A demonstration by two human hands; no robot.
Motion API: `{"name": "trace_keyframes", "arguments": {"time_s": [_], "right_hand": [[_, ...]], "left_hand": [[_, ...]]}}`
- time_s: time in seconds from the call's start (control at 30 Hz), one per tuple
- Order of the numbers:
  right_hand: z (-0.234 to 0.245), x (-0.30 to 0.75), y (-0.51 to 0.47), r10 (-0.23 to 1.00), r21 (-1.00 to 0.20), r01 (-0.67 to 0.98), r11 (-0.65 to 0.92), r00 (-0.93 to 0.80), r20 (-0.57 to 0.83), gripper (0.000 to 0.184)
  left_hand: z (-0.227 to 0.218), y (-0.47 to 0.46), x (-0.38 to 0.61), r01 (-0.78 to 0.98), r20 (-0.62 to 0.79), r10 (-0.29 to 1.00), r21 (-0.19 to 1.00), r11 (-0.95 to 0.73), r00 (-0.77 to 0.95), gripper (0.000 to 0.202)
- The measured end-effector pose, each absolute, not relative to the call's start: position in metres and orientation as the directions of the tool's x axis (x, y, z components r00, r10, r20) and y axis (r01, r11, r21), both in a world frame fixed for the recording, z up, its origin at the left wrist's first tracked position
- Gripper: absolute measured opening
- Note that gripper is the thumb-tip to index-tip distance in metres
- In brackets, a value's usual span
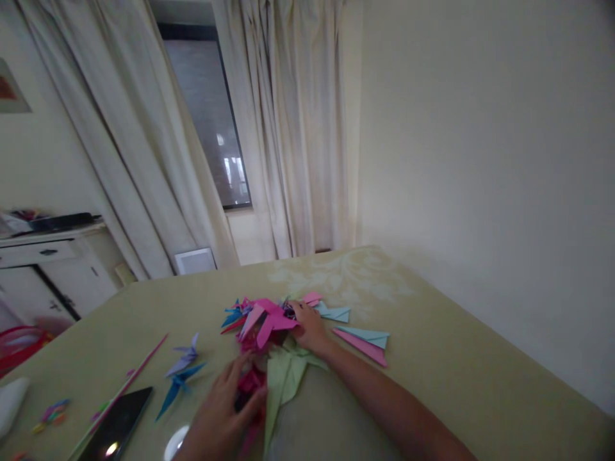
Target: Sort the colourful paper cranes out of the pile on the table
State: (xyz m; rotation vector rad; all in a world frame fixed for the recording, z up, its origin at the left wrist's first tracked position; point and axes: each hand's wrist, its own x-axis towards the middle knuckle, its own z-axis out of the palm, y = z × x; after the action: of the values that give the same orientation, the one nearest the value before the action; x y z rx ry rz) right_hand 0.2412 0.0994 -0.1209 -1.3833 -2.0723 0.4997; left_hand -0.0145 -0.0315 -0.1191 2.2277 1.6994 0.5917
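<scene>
A heap of folded paper pieces lies on the table, with a bright pink paper crane on top. My right hand reaches into the heap's right side, its fingers curled at the pink crane's edge. Nearer me, my left hand curves its thumb and fingers round dark pink folded paper; its palm side is hidden. Between my hands lies a pale green paper crane. Blue paper cranes and red paper show at the heap's left.
Left of my hands lie a lilac paper crane, a blue crane, a long pink stick and a black phone. Light blue folded strips and a pink strip rest on the right. A wall borders the table there.
</scene>
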Motion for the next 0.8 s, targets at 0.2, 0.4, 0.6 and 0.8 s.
{"name": "trace_keyframes", "arguments": {"time_s": [0.2,0.4,0.6,0.8], "right_hand": [[-0.104,0.215,0.104,0.842,-0.676,0.537,0.504,-0.481,0.246,0.089],[-0.063,0.268,0.103,0.795,-0.696,0.504,0.512,-0.584,0.163,0.085],[-0.042,0.348,0.106,0.949,-0.549,0.790,0.273,-0.316,0.017,0.098],[-0.064,0.360,0.111,0.961,-0.398,0.906,0.146,-0.225,-0.160,0.121]], "left_hand": [[-0.138,-0.063,0.039,0.837,0.224,0.840,0.139,-0.530,0.495,0.116],[-0.091,-0.033,0.102,0.852,-0.040,0.862,0.185,-0.490,0.505,0.091],[-0.081,0.010,0.125,0.839,-0.062,0.850,0.213,-0.501,0.524,0.050],[-0.057,0.040,0.088,0.795,0.163,0.871,0.357,-0.490,0.464,0.044]]}}
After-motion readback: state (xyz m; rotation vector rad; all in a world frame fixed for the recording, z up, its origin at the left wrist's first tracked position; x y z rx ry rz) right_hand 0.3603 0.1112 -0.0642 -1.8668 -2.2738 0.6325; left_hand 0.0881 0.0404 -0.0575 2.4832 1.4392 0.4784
